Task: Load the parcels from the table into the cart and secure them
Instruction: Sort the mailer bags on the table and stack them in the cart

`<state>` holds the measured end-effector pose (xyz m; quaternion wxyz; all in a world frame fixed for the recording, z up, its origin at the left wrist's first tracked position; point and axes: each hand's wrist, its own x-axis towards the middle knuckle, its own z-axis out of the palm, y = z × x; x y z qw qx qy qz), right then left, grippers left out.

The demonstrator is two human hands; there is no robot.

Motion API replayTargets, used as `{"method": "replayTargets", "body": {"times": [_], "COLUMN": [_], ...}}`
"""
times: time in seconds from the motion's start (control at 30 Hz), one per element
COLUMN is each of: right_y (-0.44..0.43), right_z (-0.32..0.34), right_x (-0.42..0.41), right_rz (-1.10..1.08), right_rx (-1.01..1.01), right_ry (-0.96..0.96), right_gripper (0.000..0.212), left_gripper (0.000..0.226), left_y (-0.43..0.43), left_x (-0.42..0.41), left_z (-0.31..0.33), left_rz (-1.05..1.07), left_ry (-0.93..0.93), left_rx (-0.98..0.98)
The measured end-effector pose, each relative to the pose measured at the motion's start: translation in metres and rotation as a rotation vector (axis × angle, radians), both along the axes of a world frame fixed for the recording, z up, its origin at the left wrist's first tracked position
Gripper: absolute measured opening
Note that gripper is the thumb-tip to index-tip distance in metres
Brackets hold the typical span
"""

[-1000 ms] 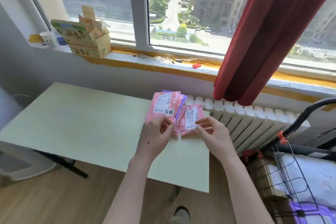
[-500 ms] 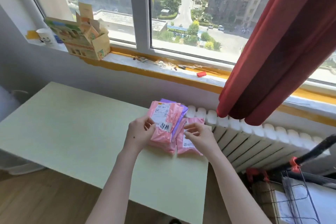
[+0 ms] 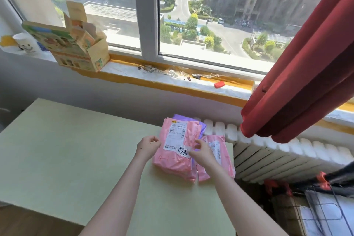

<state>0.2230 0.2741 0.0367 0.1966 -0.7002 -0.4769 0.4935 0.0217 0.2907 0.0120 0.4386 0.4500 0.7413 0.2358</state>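
Three parcels lie at the far right corner of the pale green surface (image 3: 67,159). Two are pink and one is purple. The large pink plastic mailer with a white label (image 3: 176,161) sits on top of the purple plastic mailer (image 3: 202,126), of which only a strip shows. The smaller pink plastic mailer (image 3: 227,161) lies just beside them on the right, partly under the large one's edge.

Two hands are at the large pink mailer. The left hand (image 3: 148,146) has its fingers curled at the mailer's left edge and touches it, but I cannot tell whether it pinches. The right hand (image 3: 201,152) curls its fingers round the mailer's right edge.

One black wire cart (image 3: 329,214) stands low on the right, well apart from the parcels, with something white inside it.

Behind the surface run one white radiator (image 3: 268,151) and a window sill. The sill carries one opened printed cardboard box (image 3: 76,51), one white paper cup with a smiling face (image 3: 24,44) and one small red object (image 3: 219,84). A dark red curtain (image 3: 306,63) hangs on the right.
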Motion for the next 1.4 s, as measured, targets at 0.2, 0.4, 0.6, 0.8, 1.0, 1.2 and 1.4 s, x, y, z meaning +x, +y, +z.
{"method": "replayTargets", "body": {"times": [0.2,0.4,0.6,0.8,1.0,1.2,1.4], "right_y": [0.008,0.004,-0.016,-0.058,-0.117,-0.196,-0.284], "right_z": [-0.014,-0.022,-0.012,0.016,0.053,0.081,0.098], "right_x": [-0.024,-0.037,-0.039,-0.016,0.029,0.089,0.150], "right_rz": [-0.134,-0.222,-0.281,-0.362,-0.468,-0.580,-0.659], "right_rx": [-0.025,0.013,0.116,0.243,0.399,0.459,0.496], "right_ry": [-0.028,-0.114,-0.113,-0.128,-0.219,-0.250,-0.312], "right_gripper": [0.055,0.037,0.036,0.026,0.020,0.025,0.027], "left_gripper": [0.048,0.049,0.038,0.035,0.029,0.028,0.032], "left_y": [0.025,0.030,0.027,0.006,-0.025,-0.076,-0.145], "left_x": [-0.020,-0.032,-0.042,-0.020,0.035,0.103,0.176], "left_z": [-0.048,-0.055,-0.033,0.020,0.056,0.094,0.114], "left_rz": [-0.028,-0.086,-0.155,-0.216,-0.334,-0.488,-0.593], "left_ry": [-0.159,-0.223,-0.256,-0.359,-0.415,-0.441,-0.460], "left_rx": [-0.225,-0.243,-0.100,0.028,0.162,0.276,0.323]}}
